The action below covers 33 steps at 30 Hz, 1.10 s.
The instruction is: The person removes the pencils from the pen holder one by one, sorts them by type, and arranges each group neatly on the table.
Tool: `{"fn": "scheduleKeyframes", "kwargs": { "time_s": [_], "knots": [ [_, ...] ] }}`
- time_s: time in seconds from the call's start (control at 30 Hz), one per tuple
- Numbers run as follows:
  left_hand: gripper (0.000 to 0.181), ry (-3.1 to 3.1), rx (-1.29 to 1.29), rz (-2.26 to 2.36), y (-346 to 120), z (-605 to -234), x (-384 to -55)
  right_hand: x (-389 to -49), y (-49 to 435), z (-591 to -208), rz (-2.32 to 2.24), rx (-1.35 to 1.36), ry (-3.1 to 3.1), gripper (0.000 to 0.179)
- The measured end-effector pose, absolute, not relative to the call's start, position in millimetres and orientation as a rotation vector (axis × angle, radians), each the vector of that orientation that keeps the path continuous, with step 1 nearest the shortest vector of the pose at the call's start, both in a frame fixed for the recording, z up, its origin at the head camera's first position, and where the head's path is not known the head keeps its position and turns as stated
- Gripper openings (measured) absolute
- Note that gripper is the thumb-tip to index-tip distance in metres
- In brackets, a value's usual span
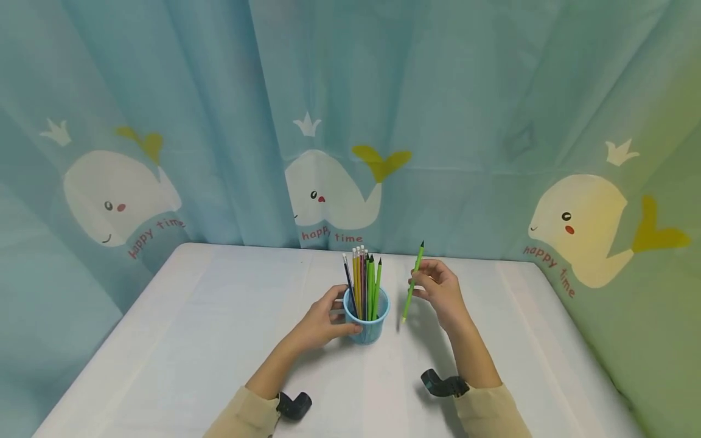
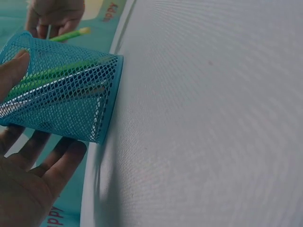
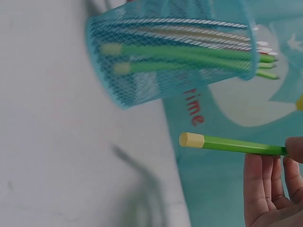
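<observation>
A light blue mesh pencil cup [image 1: 368, 333] stands on the white table, bundled with several pencils. Green pencils [image 1: 372, 283] with dark points upward lean on its right side, and yellow, red and dark pencils [image 1: 356, 277] with whitish tops on its left. My left hand [image 1: 323, 323] holds the cup from the left, thumb at the near side and fingers behind; the left wrist view shows the thumb [image 2: 13, 73] against the mesh. To the right of the cup, my right hand [image 1: 440, 293] pinches one green pencil [image 3: 236, 145], dark point up, pale yellow end down and above the table.
The white tabletop [image 1: 219, 340] spreads out around the cup. Behind and beside it hangs a blue-green curtain [image 1: 454, 121] printed with whales. Dark curved pieces [image 1: 443, 384] are strapped at both wrists, by the beige sleeves [image 1: 490, 413].
</observation>
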State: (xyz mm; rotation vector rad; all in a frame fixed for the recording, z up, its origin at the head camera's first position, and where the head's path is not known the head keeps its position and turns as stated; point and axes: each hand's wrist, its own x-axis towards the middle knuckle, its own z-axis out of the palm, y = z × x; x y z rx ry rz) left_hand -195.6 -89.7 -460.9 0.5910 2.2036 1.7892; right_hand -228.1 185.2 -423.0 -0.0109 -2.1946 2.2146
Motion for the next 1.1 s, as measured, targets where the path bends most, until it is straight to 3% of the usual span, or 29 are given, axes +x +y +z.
{"fn": "scheduleKeyframes", "kwargs": {
  "time_s": [0.23, 1.1],
  "knots": [
    [0.079, 2.207, 0.574, 1.784, -90, -461, -195, -233, 183, -440, 2.096, -0.023, -2.348, 0.037],
    [0.078, 2.22, 0.54, 1.77, -87, -462, -196, -241, 176, -476, 2.034, -0.168, -2.616, 0.045]
  ]
}}
